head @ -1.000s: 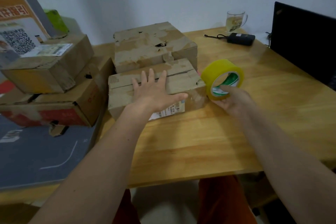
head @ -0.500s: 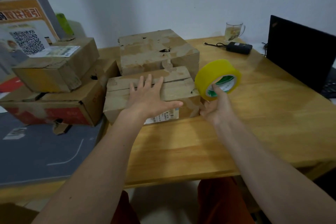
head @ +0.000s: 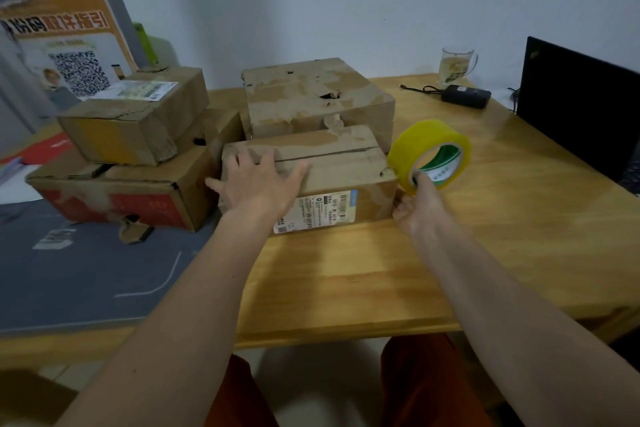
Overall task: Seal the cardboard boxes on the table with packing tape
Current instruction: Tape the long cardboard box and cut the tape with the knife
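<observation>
The right hand (head: 417, 199) grips the yellow tape roll (head: 429, 153), a finger hooked through its core, at the near box (head: 329, 163)'s right end. The left hand (head: 258, 180) lies flat, fingers spread, on the flaps. Best press the tape end low, then pull straight along the seam toward the larger box (head: 311, 97) behind

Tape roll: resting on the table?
No, the right hand holds the tape roll up beside the box, off the table.
</observation>
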